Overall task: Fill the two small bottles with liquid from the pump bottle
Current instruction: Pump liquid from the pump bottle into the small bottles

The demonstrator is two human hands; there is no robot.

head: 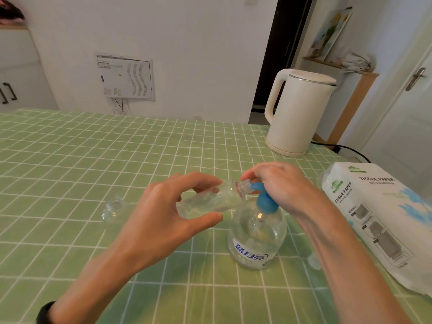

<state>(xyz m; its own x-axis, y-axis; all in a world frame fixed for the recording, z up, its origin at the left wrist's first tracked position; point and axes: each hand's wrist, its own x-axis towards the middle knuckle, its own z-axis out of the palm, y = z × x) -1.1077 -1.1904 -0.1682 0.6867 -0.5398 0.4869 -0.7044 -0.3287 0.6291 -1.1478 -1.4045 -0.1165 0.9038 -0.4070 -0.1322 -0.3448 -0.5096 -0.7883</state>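
Note:
A clear pump bottle with a blue pump head stands on the green checked tablecloth. My left hand holds a small clear bottle on its side between thumb and fingers, its mouth against the blue nozzle. My right hand rests on top of the pump head, fingers curled over it. A second small clear bottle lies on the cloth to the left. A small clear cap sits right of the pump bottle.
A white electric kettle stands at the back right, its black cord trailing right. A pack of tissue paper lies at the right edge, close to my right forearm. Walls and a cabinet stand behind the table.

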